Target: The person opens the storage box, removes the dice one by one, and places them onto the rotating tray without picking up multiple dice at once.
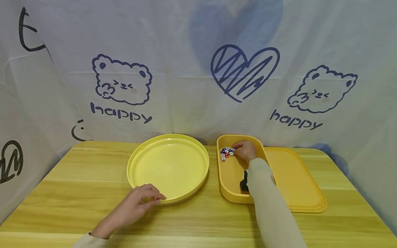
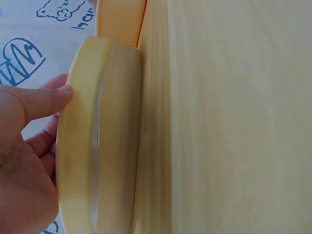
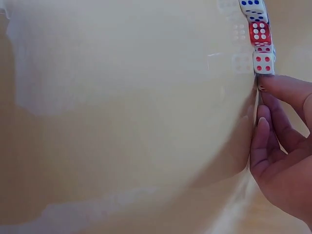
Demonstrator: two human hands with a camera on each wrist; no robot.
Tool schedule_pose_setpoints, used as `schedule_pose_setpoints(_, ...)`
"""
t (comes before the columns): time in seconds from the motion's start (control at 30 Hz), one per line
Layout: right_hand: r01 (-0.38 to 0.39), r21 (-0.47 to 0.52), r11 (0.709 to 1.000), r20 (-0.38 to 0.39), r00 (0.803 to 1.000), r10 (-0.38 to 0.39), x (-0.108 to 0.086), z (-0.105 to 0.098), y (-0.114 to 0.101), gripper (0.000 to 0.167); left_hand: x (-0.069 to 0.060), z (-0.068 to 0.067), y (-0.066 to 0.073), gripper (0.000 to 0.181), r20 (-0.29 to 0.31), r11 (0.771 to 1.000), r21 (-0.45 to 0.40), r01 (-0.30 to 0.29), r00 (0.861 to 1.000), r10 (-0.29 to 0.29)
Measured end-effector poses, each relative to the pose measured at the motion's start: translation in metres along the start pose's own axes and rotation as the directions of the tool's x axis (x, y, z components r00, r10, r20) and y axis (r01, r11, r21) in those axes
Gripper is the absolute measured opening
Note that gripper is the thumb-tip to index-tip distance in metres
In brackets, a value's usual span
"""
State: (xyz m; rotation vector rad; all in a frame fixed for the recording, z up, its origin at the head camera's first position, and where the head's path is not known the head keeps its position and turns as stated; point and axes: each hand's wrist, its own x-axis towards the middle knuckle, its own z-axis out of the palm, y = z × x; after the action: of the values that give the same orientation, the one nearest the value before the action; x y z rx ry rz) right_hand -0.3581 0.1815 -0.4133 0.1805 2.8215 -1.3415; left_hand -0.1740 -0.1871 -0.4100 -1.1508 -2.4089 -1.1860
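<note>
The rim of the yellow round tray [image 1: 169, 165] is pinched between thumb and fingers of the left hand [image 1: 139, 203]. Inside the orange box [image 1: 231, 172], the right hand [image 1: 246, 151] is seen with fingertips drawn together, dice [image 1: 227, 155] grouped just left of them; whether one is gripped cannot be told.

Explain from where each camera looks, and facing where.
Head: on the head, facing forward and down at round tray and box; left hand, right hand, sleeves show.
Left wrist: on that wrist, facing the tray's outer side; left hand shows.
Right wrist: on that wrist, facing dice in the box; right hand shows.
Head and right wrist share dice.
</note>
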Motion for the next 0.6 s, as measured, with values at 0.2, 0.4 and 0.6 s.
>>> schedule_pose_setpoints(0.2, 0.012, 0.003, 1.0, 0.07, 0.997, -0.013, -0.002, -0.009, -0.002, 0.024, 0.0, 0.001, 0.001, 0.022, -0.002, 1.0, -0.002, 0.003, 1.0, -0.003)
schedule_pose_setpoints(0.4, 0.008, 0.043, 0.999, 0.116, 0.993, -0.013, -0.006, -0.027, -0.018, 0.026, -0.001, 0.001, 0.001, 0.021, -0.003, 1.0, 0.017, 0.022, 1.0, -0.022)
schedule_pose_setpoints(0.6, 0.085, -0.007, 0.996, 0.108, 0.991, -0.083, -0.006, -0.038, -0.034, 0.026, 0.0, 0.0, 0.001, 0.02, -0.003, 1.0, 0.01, 0.028, 1.0, -0.028)
